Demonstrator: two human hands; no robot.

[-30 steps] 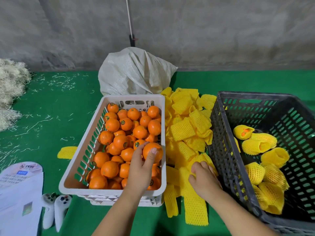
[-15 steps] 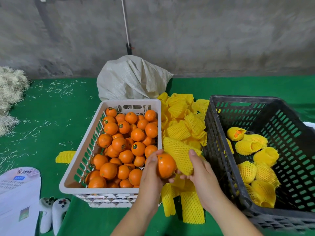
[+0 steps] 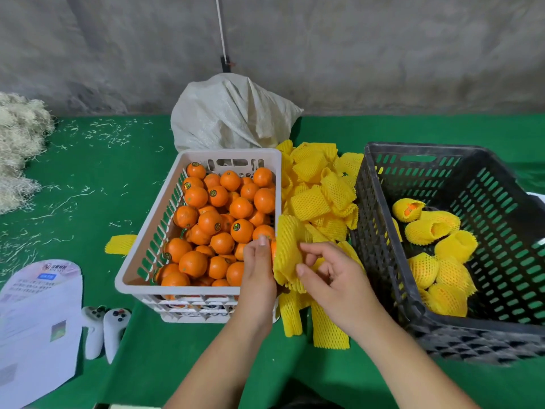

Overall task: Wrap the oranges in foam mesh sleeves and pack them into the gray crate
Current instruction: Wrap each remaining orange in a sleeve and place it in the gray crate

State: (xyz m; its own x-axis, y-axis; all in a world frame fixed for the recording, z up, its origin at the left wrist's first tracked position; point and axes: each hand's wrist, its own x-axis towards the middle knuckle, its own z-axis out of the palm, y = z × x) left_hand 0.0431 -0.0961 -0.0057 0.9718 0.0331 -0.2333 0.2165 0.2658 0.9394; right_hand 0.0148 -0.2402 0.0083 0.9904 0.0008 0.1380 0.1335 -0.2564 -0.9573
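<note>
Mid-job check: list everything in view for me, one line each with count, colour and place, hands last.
white crate: one, centre, on the green table
loose oranges: dozens, orange, in the white crate
foam sleeves: a pile, yellow, between the crates
stray sleeve: one, yellow, left of the white crate
gray crate: one, right
wrapped oranges: about eight, yellow-sleeved, in the gray crate
sack: one, white, behind the white crate
straw: pale heap, far left
controllers: two, white, front left
paper bag: one, white, front left
left hand: holds an orange
right hand: pulls a sleeve over it
</note>
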